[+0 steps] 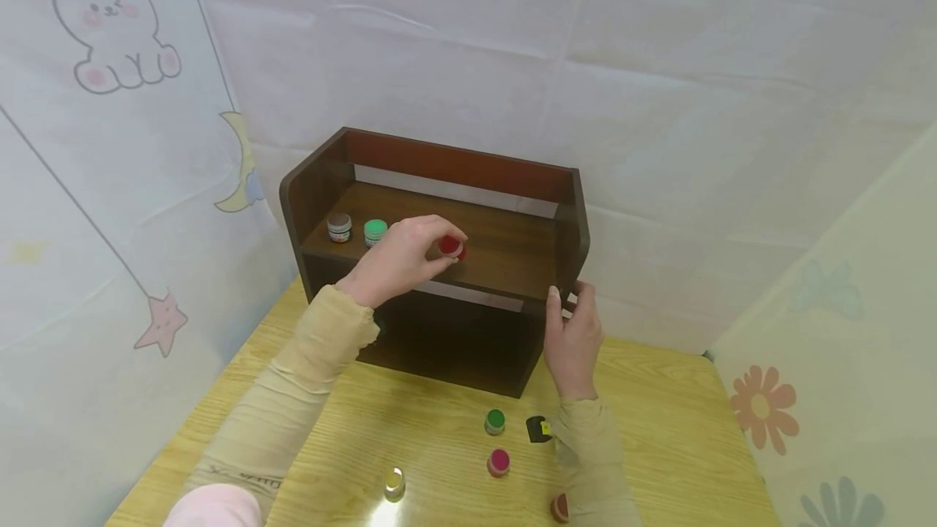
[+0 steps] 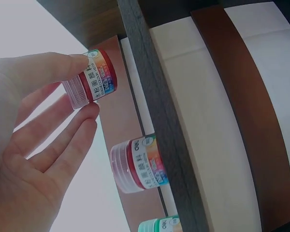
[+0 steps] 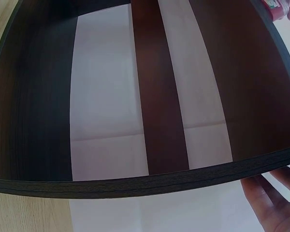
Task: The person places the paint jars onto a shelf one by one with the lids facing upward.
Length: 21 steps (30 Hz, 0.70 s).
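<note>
My left hand (image 1: 410, 254) pinches a small red paint jar (image 2: 104, 72) between thumb and fingertips, close over the upper board of a dark brown shelf unit (image 1: 505, 263). In the left wrist view, a second red paint jar (image 2: 144, 163) stands on that board beside the held one. Farther left on the board are a green-lidded jar (image 1: 376, 232) and a jar with a dark lid (image 1: 340, 228). My right hand (image 1: 574, 340) holds the right side panel of the unit, its thumb at the front edge and the other fingers around the outer side.
On the wooden table (image 1: 681, 429) before the unit stand a green jar (image 1: 494, 422), a crimson jar (image 1: 499, 462) and a yellow jar (image 1: 394, 484). A brownish-red jar (image 1: 560, 508) is partly behind the right sleeve. Nearby lies a black piece (image 1: 537, 429) with a yellow mark.
</note>
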Tool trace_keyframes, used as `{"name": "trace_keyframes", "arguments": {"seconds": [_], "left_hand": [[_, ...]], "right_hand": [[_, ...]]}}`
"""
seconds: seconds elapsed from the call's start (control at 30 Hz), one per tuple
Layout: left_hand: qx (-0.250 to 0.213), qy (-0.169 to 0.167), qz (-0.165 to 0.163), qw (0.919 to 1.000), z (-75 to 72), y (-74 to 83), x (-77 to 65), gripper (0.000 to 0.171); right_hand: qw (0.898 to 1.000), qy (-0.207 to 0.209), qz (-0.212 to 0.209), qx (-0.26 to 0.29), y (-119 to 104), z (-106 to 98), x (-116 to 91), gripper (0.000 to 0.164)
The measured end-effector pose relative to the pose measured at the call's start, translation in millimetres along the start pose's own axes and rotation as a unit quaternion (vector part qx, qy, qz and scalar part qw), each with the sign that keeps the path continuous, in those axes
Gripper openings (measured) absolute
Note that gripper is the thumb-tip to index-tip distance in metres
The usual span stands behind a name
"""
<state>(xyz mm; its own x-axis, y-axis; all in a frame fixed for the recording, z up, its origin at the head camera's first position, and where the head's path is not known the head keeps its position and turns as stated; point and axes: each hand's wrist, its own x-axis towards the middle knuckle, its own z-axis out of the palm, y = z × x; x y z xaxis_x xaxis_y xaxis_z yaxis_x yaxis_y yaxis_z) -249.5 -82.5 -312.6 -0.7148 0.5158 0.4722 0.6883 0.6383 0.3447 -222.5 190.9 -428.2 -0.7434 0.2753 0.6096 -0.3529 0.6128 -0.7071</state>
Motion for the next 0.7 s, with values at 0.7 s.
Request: {"name": "trace_keyframes", "arguments": {"seconds": [0.7], "left_hand": [[0.025, -0.001, -0.004, 0.9997, 6.6, -1.5, 2.0, 0.036]], "right_hand": [[1.000, -0.003, 0.005, 0.005, -0.8, 0.9, 0.3, 0.035]]}}
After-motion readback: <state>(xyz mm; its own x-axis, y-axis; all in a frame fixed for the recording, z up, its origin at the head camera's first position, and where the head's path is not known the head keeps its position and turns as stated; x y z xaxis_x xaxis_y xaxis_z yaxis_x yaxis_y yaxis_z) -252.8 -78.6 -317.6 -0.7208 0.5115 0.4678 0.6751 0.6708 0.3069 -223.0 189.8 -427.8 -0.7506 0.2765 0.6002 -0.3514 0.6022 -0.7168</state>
